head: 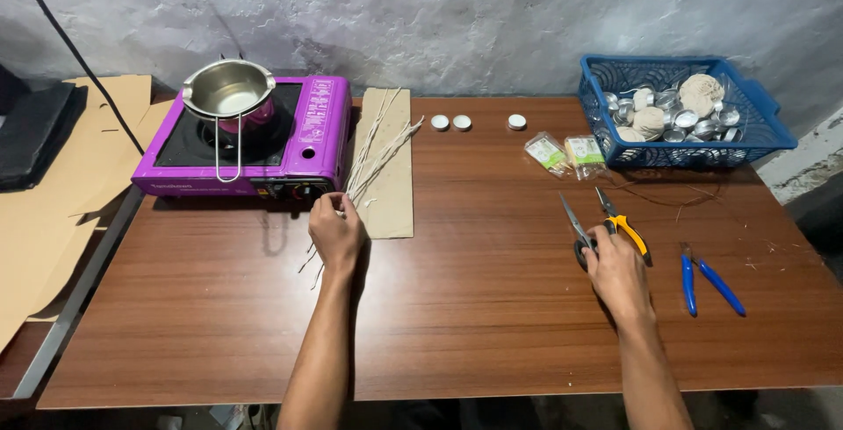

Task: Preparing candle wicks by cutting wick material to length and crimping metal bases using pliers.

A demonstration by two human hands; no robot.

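Note:
My left hand (335, 232) is closed around a bundle of thin pale wick strings (379, 151) that fan out over a strip of brown cardboard (395, 202) beside a purple portable gas stove (303, 136). My right hand (615, 267) grips a pair of scissors (577, 224) with black and yellow handles; the open blades point away from me. Blue-handled pliers (711, 282) lie just right of that hand.
A steel pouring pot (228, 92) sits on the stove. Three small white round cups (462, 122) stand near the back. Two small clear packets (566, 151) lie beside a blue plastic basket (764, 136) holding metal cups and twine balls. Cardboard sheets lie at the left.

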